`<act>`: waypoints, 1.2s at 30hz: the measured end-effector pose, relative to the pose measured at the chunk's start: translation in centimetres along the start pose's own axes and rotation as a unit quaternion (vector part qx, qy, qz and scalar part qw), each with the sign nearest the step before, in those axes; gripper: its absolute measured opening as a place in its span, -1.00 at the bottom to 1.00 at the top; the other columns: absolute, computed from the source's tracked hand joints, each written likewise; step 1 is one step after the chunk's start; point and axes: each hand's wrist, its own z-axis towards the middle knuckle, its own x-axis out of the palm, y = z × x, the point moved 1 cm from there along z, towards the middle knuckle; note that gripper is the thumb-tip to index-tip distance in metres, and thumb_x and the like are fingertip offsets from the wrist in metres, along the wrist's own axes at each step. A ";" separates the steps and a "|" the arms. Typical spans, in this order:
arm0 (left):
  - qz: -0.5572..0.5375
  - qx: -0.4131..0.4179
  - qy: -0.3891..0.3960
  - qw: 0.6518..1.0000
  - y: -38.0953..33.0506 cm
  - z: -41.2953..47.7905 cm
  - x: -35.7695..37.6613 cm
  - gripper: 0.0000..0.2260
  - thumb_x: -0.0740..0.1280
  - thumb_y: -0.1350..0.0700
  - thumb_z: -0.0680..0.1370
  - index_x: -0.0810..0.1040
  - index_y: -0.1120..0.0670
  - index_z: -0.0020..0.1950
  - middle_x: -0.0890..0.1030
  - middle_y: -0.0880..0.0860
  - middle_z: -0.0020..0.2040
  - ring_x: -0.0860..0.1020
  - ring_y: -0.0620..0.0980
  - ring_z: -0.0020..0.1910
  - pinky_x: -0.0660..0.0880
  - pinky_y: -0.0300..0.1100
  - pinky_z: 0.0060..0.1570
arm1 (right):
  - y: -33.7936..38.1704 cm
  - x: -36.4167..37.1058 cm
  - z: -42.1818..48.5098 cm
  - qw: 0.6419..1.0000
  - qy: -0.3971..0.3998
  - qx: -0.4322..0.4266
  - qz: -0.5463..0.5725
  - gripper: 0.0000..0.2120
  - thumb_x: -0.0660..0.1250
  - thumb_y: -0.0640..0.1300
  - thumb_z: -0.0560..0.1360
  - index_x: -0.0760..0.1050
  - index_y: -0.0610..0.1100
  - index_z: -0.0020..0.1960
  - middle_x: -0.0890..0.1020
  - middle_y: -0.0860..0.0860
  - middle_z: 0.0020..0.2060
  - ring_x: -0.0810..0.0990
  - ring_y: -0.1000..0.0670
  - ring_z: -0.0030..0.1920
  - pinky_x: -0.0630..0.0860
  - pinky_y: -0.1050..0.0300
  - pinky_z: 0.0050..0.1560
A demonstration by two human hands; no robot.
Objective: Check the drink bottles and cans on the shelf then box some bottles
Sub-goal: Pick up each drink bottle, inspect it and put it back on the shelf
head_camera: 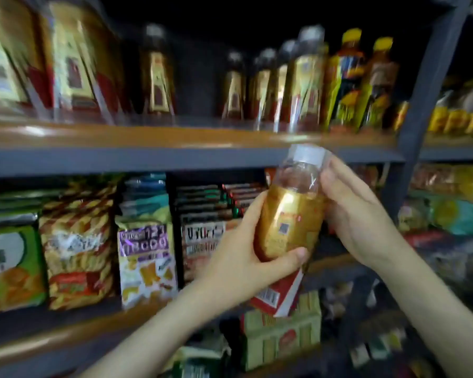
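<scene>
Gold-labelled drink bottle [292, 214] held tilted, white cap uppermost, in both hands: left hand [246, 249] wrapped round its lower half, thumb across the front; right hand [352, 214] curled behind its shoulder. Just above the bottle, wooden shelf [148, 137] carrying matching bottles [306, 77] and yellow-capped bottles [350, 75]. Left of it, snack bags [77, 246]; below, green cartons [281, 334]; right, grey shelf post [426, 99].
</scene>
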 end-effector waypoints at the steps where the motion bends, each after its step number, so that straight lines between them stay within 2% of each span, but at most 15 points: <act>1: -0.039 -0.041 0.012 0.998 1.4 -1.3 0.7 -0.41 0.43 -0.22 0.33 0.26 -0.45 0.29 0.59 -0.24 0.15 0.59 -0.22 0.11 0.54 -0.12 0.14 | -1.7 0.3 -1.1 0.998 -0.011 0.060 0.026 -0.28 0.45 0.30 0.29 0.45 0.02 0.36 0.60 0.07 0.23 0.55 0.05 0.25 0.50 0.11 0.21; 4: -0.136 -0.168 0.032 0.976 5.4 -5.4 2.4 -0.44 0.53 -0.13 0.37 0.36 -0.29 0.28 0.63 -0.16 0.14 0.61 -0.12 0.11 0.55 -0.10 0.13 | -6.8 1.9 -5.0 0.982 -0.018 0.182 0.042 -0.58 0.41 0.18 0.42 0.56 0.03 0.21 0.66 0.04 0.12 0.60 0.01 0.17 0.46 -0.08 0.29; 7: -0.208 -0.283 0.027 0.936 8.9 -9.8 3.3 -0.51 0.57 -0.03 0.35 0.45 -0.21 0.20 0.68 -0.10 0.06 0.65 -0.04 0.05 0.58 -0.12 0.05 | -10.4 3.9 -9.4 0.959 0.000 0.276 0.069 -0.66 0.39 0.06 0.44 0.53 0.04 0.20 0.67 0.08 0.05 0.62 0.02 0.12 0.55 0.08 0.11; 9: -0.239 -0.359 0.012 0.902 10.7 -12.7 3.7 -0.44 0.51 -0.11 0.25 0.47 -0.14 0.22 0.69 0.00 0.05 0.66 0.05 0.03 0.58 -0.01 0.08 | -13.1 5.8 -11.4 0.940 0.019 0.335 0.062 -0.65 0.34 0.03 0.42 0.51 0.10 0.20 0.67 0.14 0.03 0.64 0.09 0.04 0.56 0.20 -0.02; 11: -0.260 -0.411 0.005 0.874 11.9 -15.2 3.9 -0.38 0.47 -0.14 0.22 0.48 -0.05 0.25 0.69 0.07 0.04 0.66 0.10 0.00 0.58 0.02 0.08 | -15.6 7.2 -13.2 0.925 0.031 0.376 0.032 -0.70 0.32 -0.06 0.51 0.47 0.05 0.23 0.64 0.11 0.12 0.64 0.11 -0.06 0.51 0.37 -0.15; 12: -0.268 -0.424 0.006 0.865 12.3 -16.3 3.9 -0.39 0.47 -0.13 0.24 0.47 -0.02 0.26 0.69 0.07 0.03 0.66 0.09 -0.01 0.59 -0.02 0.03 | -16.3 7.7 -14.1 0.922 0.039 0.384 0.029 -0.70 0.31 -0.08 0.53 0.44 0.04 0.25 0.62 0.09 0.16 0.63 0.12 -0.09 0.49 0.41 -0.19; 14: -0.273 -0.434 0.014 0.858 12.5 -17.7 3.6 -0.42 0.47 -0.11 0.27 0.46 -0.04 0.26 0.69 0.02 0.01 0.66 0.05 -0.03 0.57 -0.10 -0.05 | -16.5 8.9 -15.3 0.915 0.048 0.396 0.063 -0.59 0.34 0.02 0.44 0.39 0.15 0.28 0.62 0.18 0.12 0.64 0.16 0.00 0.54 0.32 -0.09; 16: -0.274 -0.442 0.021 0.854 12.5 -18.8 3.2 -0.42 0.46 -0.11 0.28 0.44 -0.08 0.28 0.68 0.01 0.01 0.65 0.05 -0.02 0.57 -0.10 -0.04 | -16.0 9.2 -16.6 0.916 0.060 0.385 0.092 -0.52 0.34 0.06 0.37 0.36 0.22 0.27 0.63 0.27 0.05 0.63 0.20 0.04 0.57 0.25 -0.07; 18: -0.279 -0.449 0.024 0.848 12.5 -19.6 3.0 -0.41 0.45 -0.09 0.31 0.42 -0.07 0.31 0.67 0.04 0.05 0.64 0.09 0.02 0.57 -0.05 0.02 | -15.9 9.5 -17.1 0.917 0.073 0.376 0.109 -0.54 0.32 0.03 0.37 0.35 0.20 0.25 0.63 0.31 -0.02 0.63 0.23 0.01 0.56 0.32 -0.12; 21: -0.276 -0.466 0.028 0.840 13.1 -20.5 3.0 -0.41 0.45 -0.09 0.33 0.42 -0.04 0.33 0.64 0.09 0.11 0.63 0.15 0.08 0.56 0.06 0.13 | -16.9 9.7 -17.7 0.907 0.083 0.399 0.109 -0.58 0.32 0.03 0.38 0.39 0.19 0.23 0.64 0.25 0.01 0.63 0.19 0.02 0.56 0.32 -0.13; 24: -0.268 -0.487 0.036 0.831 13.9 -21.1 3.8 -0.45 0.45 -0.12 0.32 0.45 -0.04 0.27 0.67 0.05 0.03 0.64 0.10 0.03 0.56 0.02 0.11 | -18.2 9.9 -18.9 0.890 0.066 0.440 0.102 -0.60 0.32 0.08 0.37 0.41 0.23 0.21 0.62 0.17 0.09 0.63 0.14 0.07 0.58 0.23 -0.04; 27: -0.258 -0.518 0.032 0.815 14.9 -21.7 5.1 -0.43 0.48 -0.12 0.31 0.44 -0.04 0.27 0.66 0.07 0.06 0.65 0.07 0.02 0.57 0.01 0.11 | -19.1 9.8 -20.5 0.869 0.044 0.488 0.073 -0.61 0.30 0.13 0.43 0.40 0.19 0.25 0.60 0.09 0.15 0.62 0.05 0.10 0.58 0.09 0.06; 31: -0.219 -0.537 0.053 0.813 15.6 -22.4 7.0 -0.46 0.47 -0.08 0.34 0.41 -0.04 0.27 0.64 0.06 0.09 0.65 0.05 0.03 0.59 -0.06 0.08 | -19.3 9.4 -23.1 0.838 0.027 0.544 0.036 -0.90 0.23 0.05 0.58 0.45 0.15 0.08 0.64 0.06 0.02 0.64 0.13 -0.11 0.60 0.21 -0.17; 33: -0.184 -0.537 0.062 0.821 15.6 -22.7 8.1 -0.59 0.48 -0.01 0.43 0.43 -0.04 0.20 0.65 0.02 0.04 0.66 0.01 -0.01 0.59 -0.10 0.03 | -19.3 9.4 -24.7 0.819 0.035 0.572 0.035 -0.81 0.29 0.06 0.55 0.40 0.20 0.14 0.62 0.11 0.03 0.63 0.16 -0.10 0.59 0.22 -0.24; 36: -0.059 -0.508 0.109 0.852 15.0 -23.1 9.7 -0.49 0.47 -0.13 0.37 0.38 -0.10 0.24 0.60 -0.09 0.02 0.63 -0.08 -0.03 0.59 -0.15 -0.01 | -19.3 9.4 -26.7 0.797 0.015 0.601 0.062 -0.63 0.38 0.05 0.48 0.36 0.16 0.23 0.62 0.15 0.00 0.66 0.19 -0.15 0.57 0.24 -0.29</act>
